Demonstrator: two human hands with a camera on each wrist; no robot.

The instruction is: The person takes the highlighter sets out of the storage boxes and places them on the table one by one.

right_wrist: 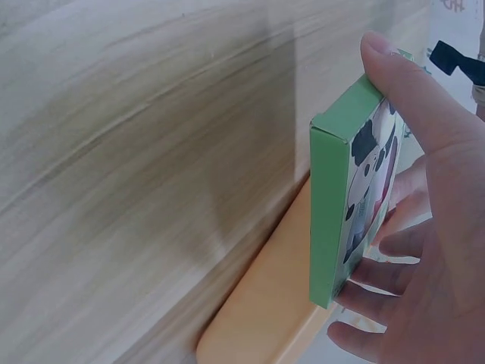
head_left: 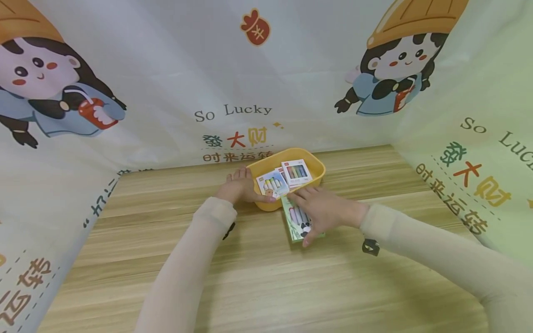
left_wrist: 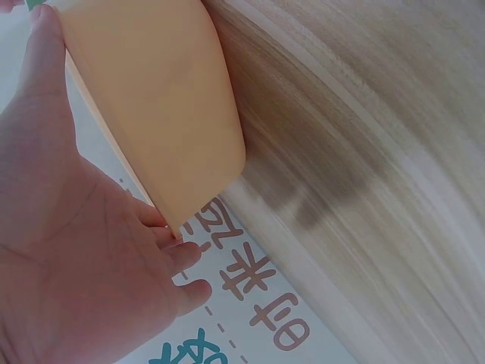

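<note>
A yellow plastic bin (head_left: 321, 172) sits near the back of the table, holding a white box with drawn markers (head_left: 271, 186) and a white box with a colourful window (head_left: 297, 172). Part of another box shows between them. My left hand (head_left: 239, 187) holds the bin's left end, thumb along the near rim, fingers at the far side; the bin wall (left_wrist: 151, 98) fills much of the left wrist view. In my right hand (head_left: 326, 210) is a green panda marker box (head_left: 293, 224), gripped between thumb and fingers and tilted at the bin's near rim. Its green side (right_wrist: 327, 212) faces the right wrist camera.
The wood-grain table (head_left: 258, 282) spreads in front of the bin and to both sides. A white printed cloth (head_left: 166, 83) with cartoon figures and lettering hangs behind and along the sides. Small black pieces (head_left: 370, 247) hang below the sleeves at the wrists.
</note>
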